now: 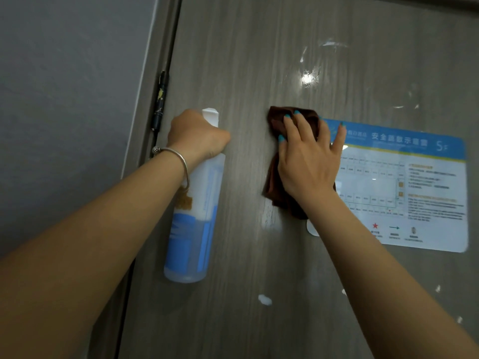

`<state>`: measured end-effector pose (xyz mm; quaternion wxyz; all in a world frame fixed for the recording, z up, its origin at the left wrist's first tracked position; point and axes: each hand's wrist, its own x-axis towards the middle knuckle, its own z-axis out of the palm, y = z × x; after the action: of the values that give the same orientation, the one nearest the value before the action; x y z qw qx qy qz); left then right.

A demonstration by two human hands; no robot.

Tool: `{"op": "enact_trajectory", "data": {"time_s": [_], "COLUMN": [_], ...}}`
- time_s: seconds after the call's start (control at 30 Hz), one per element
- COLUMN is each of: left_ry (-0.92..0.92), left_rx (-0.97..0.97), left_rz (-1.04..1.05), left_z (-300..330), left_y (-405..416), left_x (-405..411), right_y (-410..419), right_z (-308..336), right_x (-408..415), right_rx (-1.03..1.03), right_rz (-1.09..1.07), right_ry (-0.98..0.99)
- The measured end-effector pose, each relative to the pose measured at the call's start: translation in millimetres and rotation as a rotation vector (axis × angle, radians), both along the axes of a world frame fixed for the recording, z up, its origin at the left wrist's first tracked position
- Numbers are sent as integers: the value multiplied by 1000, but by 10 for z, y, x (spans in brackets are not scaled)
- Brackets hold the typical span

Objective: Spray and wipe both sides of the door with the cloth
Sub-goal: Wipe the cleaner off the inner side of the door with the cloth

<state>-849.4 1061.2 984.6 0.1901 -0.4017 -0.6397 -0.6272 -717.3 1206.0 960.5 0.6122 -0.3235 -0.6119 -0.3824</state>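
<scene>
Both hands are busy. One, the left hand (198, 136), grips the spray bottle (193, 216) near the hinge (160, 102). Her right hand (309, 161) lies flat, pressing the brown cloth (278, 123) on the door (246, 60), beside a sign (404, 187). Wet streaks and foam spots (265, 299) show wiping is only part done. I think the other side is left.
</scene>
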Motion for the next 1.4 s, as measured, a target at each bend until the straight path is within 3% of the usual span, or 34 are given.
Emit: {"op": "enact_trajectory", "data": {"time_s": [0.13,0.3,0.53,0.77,0.9,0.97,1.13,1.23,1.4], "left_ry": [4,10,19,30,16,4,49,-36,-118], "left_rx": [4,17,4,9,20,15,-69,1,124], "left_rz": [-15,-14,-23,0,12,-3,-321,-599,-727], "left_z": [-1,-14,-6,-4,10,28,-12,-2,186], "left_y": [12,6,22,42,64,80,186,259,185], "left_x": [-24,-6,-59,-46,-70,-64,254,388,506], "right_y": [-33,9,-21,-30,-7,0,56,77,70], "right_z": [149,-175,197,-165,155,8,-457,-423,-470], "right_x": [-30,10,-35,6,9,24,23,10,13], "right_rx": [-47,6,-33,-21,-108,-80,-70,-43,-41], "right_rz": [53,19,26,23,102,192,309,299,292], "right_ry": [28,-16,5,-7,-3,62,351,367,391]}}
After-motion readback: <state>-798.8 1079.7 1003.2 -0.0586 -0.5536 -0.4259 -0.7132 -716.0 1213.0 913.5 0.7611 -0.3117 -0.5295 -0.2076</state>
